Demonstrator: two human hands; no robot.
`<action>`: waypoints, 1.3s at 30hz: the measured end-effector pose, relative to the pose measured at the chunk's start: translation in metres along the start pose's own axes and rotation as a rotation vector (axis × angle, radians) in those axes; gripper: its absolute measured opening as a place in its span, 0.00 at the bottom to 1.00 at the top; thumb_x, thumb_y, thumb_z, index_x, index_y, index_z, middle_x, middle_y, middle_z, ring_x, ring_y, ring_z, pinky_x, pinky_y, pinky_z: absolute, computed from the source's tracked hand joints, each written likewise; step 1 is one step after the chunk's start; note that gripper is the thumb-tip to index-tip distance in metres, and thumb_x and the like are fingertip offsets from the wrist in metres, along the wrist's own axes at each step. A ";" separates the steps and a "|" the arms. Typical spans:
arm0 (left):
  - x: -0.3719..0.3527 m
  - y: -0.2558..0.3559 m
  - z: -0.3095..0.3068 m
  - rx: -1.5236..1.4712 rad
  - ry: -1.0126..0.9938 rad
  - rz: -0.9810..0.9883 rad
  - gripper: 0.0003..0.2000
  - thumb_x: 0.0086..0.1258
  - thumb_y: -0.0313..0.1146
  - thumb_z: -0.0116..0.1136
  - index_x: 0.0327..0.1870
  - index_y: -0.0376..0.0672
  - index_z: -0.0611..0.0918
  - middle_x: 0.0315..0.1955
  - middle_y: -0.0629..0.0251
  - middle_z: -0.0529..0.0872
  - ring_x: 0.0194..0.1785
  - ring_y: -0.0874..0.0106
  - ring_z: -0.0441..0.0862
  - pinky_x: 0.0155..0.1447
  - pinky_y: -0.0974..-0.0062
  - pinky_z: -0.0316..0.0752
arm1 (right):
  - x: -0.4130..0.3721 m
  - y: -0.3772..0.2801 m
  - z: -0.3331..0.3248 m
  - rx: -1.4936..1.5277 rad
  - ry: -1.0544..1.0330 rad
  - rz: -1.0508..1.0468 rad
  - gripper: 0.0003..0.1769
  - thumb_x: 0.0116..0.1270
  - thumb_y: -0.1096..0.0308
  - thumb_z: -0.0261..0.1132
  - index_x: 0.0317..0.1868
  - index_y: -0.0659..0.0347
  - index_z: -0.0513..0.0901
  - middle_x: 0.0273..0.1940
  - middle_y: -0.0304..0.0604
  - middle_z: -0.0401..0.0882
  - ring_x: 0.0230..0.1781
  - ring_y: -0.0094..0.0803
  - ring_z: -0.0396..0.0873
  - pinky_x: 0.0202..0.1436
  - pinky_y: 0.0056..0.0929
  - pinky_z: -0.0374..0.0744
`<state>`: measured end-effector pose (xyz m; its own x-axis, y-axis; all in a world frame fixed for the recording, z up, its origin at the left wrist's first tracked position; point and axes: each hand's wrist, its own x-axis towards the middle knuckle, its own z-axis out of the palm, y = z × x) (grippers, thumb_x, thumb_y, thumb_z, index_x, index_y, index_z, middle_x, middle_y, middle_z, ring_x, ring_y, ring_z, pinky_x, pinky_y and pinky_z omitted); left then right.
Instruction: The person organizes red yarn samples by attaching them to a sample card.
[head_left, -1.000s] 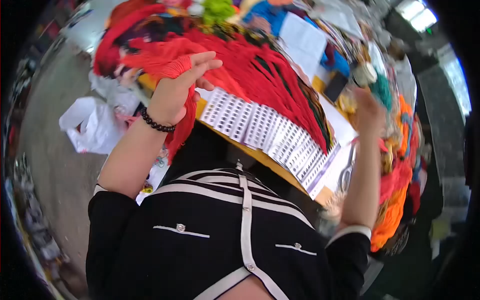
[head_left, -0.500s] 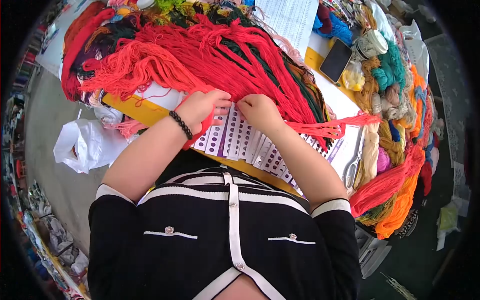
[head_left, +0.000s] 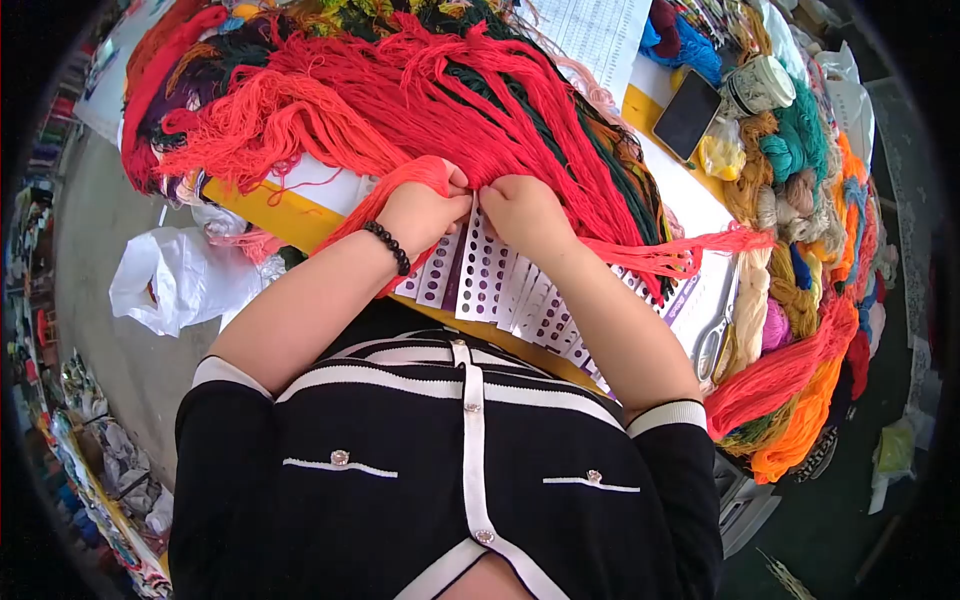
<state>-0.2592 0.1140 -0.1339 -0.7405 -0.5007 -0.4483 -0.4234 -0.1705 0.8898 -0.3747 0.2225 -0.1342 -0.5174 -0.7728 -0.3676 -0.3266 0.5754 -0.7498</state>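
My left hand (head_left: 425, 212), with a black bead bracelet on its wrist, is closed, and a coral-red skein of embroidery thread (head_left: 415, 172) runs over and through it. Close beside it, my right hand (head_left: 522, 214) is pinched shut. What its fingertips hold is hidden. Between the two hands stands the top of a white punched card (head_left: 485, 268) with rows of dark round holes, tilted toward me. More such cards (head_left: 555, 318) lie fanned out under my right forearm. Beyond my fingertips spreads a large heap of crimson thread (head_left: 440, 105).
To the right lie scissors (head_left: 714, 340), a phone (head_left: 687, 115), a white tub (head_left: 760, 86) and skeins of many colours (head_left: 790, 290). A printed sheet (head_left: 585, 45) is at the back. A white plastic bag (head_left: 170, 280) hangs left of the yellow table edge (head_left: 270, 213).
Both hands have drawn close together, and my left fingers, spread before, have curled in. A punched card now rises between them. The whole view has shifted slightly.
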 end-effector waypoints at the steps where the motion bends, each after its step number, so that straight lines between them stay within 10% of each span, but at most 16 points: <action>1: 0.002 -0.002 -0.001 0.004 0.000 -0.002 0.11 0.59 0.26 0.58 0.43 0.41 0.74 0.31 0.70 0.77 0.32 0.79 0.75 0.33 0.81 0.71 | -0.001 -0.003 0.003 -0.222 0.087 -0.097 0.17 0.65 0.60 0.56 0.28 0.65 0.81 0.22 0.42 0.79 0.24 0.28 0.78 0.30 0.27 0.75; 7: -0.004 0.009 -0.007 0.526 0.060 0.189 0.08 0.57 0.28 0.59 0.36 0.41 0.76 0.26 0.62 0.80 0.31 0.70 0.78 0.34 0.70 0.73 | -0.007 0.008 -0.002 0.036 -0.072 -0.065 0.18 0.59 0.58 0.63 0.41 0.65 0.78 0.30 0.45 0.80 0.31 0.36 0.80 0.38 0.33 0.77; 9: -0.004 0.007 -0.018 0.933 0.243 0.655 0.08 0.54 0.28 0.59 0.34 0.40 0.76 0.28 0.58 0.81 0.32 0.63 0.80 0.36 0.67 0.73 | -0.012 0.008 -0.005 0.034 -0.060 -0.068 0.21 0.56 0.59 0.67 0.45 0.65 0.76 0.33 0.46 0.80 0.32 0.36 0.80 0.40 0.32 0.76; 11: -0.005 0.009 -0.019 0.964 0.254 0.669 0.09 0.54 0.29 0.59 0.35 0.41 0.77 0.29 0.57 0.81 0.33 0.61 0.80 0.37 0.66 0.74 | -0.015 0.008 -0.007 0.003 -0.066 -0.154 0.28 0.50 0.60 0.72 0.48 0.65 0.73 0.36 0.48 0.79 0.36 0.35 0.79 0.42 0.30 0.76; 17: -0.013 0.015 -0.023 0.849 0.188 0.502 0.08 0.56 0.28 0.59 0.37 0.40 0.77 0.29 0.60 0.82 0.34 0.65 0.81 0.39 0.70 0.74 | -0.017 0.006 -0.007 0.002 -0.060 -0.099 0.27 0.50 0.60 0.73 0.46 0.64 0.73 0.35 0.47 0.79 0.37 0.31 0.78 0.41 0.29 0.75; 20: -0.024 0.022 -0.022 -0.455 -0.124 0.136 0.11 0.65 0.25 0.55 0.47 0.40 0.73 0.38 0.65 0.83 0.41 0.75 0.81 0.39 0.79 0.74 | -0.015 0.010 -0.006 0.093 -0.088 -0.084 0.22 0.55 0.61 0.70 0.45 0.64 0.73 0.35 0.45 0.79 0.35 0.28 0.78 0.38 0.26 0.75; 23: -0.027 0.028 -0.017 -0.644 -0.179 0.033 0.15 0.66 0.26 0.54 0.53 0.40 0.72 0.42 0.65 0.83 0.42 0.76 0.81 0.40 0.82 0.73 | -0.003 0.027 0.009 0.254 -0.078 -0.059 0.14 0.64 0.64 0.63 0.44 0.63 0.73 0.33 0.42 0.79 0.31 0.25 0.78 0.36 0.23 0.76; 26: -0.023 0.023 -0.011 -0.350 -0.180 0.082 0.20 0.67 0.25 0.50 0.60 0.38 0.69 0.43 0.66 0.82 0.41 0.79 0.79 0.42 0.81 0.74 | -0.010 0.015 0.000 0.955 -0.095 0.140 0.09 0.69 0.66 0.55 0.44 0.61 0.73 0.34 0.40 0.79 0.30 0.25 0.78 0.35 0.22 0.77; 29: -0.010 0.005 -0.002 -0.037 -0.188 0.260 0.24 0.67 0.25 0.47 0.65 0.39 0.65 0.40 0.69 0.83 0.36 0.81 0.77 0.39 0.80 0.73 | -0.014 0.014 -0.011 1.041 -0.159 0.175 0.07 0.70 0.67 0.53 0.43 0.60 0.74 0.36 0.40 0.79 0.33 0.25 0.78 0.35 0.21 0.77; 35: 0.003 0.000 -0.024 0.577 -0.011 0.550 0.15 0.70 0.32 0.45 0.56 0.44 0.75 0.29 0.64 0.81 0.31 0.75 0.77 0.38 0.79 0.72 | -0.003 0.012 -0.005 0.593 -0.107 0.106 0.07 0.68 0.69 0.53 0.41 0.63 0.74 0.36 0.44 0.79 0.27 0.29 0.79 0.32 0.25 0.78; 39: -0.006 0.018 -0.065 -0.254 0.012 -0.056 0.13 0.72 0.36 0.48 0.53 0.46 0.78 0.22 0.77 0.74 0.25 0.86 0.70 0.24 0.90 0.61 | 0.004 0.021 0.005 0.330 -0.029 0.054 0.11 0.65 0.67 0.51 0.44 0.65 0.72 0.30 0.48 0.82 0.29 0.33 0.82 0.35 0.32 0.77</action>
<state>-0.2280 0.0589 -0.1098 -0.7123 -0.4945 -0.4981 -0.3180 -0.4053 0.8571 -0.3797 0.2301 -0.1542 -0.5028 -0.7534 -0.4238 -0.0229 0.5016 -0.8648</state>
